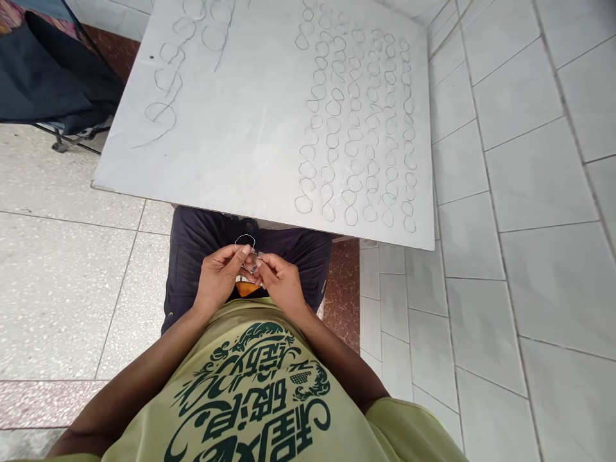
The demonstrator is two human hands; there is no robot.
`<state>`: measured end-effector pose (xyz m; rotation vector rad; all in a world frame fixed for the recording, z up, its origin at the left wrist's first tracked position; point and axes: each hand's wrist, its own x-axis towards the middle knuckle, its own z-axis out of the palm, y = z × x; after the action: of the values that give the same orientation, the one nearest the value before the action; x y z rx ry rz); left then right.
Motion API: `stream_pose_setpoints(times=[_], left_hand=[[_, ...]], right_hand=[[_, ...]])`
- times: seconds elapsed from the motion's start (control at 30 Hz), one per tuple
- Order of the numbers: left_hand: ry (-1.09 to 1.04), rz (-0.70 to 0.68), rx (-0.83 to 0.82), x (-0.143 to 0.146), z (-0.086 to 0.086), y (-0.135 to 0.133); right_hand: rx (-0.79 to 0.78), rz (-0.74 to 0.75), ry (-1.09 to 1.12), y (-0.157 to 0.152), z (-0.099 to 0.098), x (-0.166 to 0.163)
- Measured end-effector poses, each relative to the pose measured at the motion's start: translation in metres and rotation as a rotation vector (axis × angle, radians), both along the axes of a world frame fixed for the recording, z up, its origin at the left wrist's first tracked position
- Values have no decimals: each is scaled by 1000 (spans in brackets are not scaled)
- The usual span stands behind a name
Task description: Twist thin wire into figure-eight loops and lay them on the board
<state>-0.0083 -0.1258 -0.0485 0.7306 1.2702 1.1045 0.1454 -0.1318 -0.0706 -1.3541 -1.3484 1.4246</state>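
My left hand (219, 276) and my right hand (280, 280) meet in front of my lap, below the near edge of a grey board (250, 122). Both pinch a thin wire piece (245, 247) whose small loop stands up above the left fingertips. Fingers of both hands are closed around the wire. Several rows of bent figure-eight wire shapes (359, 128) lie on the right half of the board. A longer looped wire (166, 83) lies on its left half.
A white tiled wall (520, 192) rises along the right of the board. Speckled floor tiles (62, 256) spread to the left. A dark bag on a metal frame (52, 77) stands at the far left. An orange object (248, 289) shows between my hands.
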Motion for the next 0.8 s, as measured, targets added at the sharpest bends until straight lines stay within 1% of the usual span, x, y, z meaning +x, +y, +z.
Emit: stream_pose_setpoints(times=[0.07,0.17,0.3,0.4,0.5,0.6,0.67,0.8], left_hand=[[9,-31,6,-4,-1,2],[23,-62,16,-9,-4,6],[-22,-76,-6,-13,-9,8],[-45,-87,-28,-14,-13,8],[16,-99,-33,-12,-16,7],[81,-105,-20,-9,-16,6],[97,-98,-7,-6,-14,6],[78,-99,35,-6,-6,6]], right_hand=[[31,-4,-36,1,-4,-1],[154,22,-187,3,-4,0],[354,174,-366,5,5,1],[444,295,-490,7,14,2],[426,372,-645,9,18,3],[371,385,-715,12,19,4],[355,353,-711,15,18,5],[378,246,-664,19,18,6]])
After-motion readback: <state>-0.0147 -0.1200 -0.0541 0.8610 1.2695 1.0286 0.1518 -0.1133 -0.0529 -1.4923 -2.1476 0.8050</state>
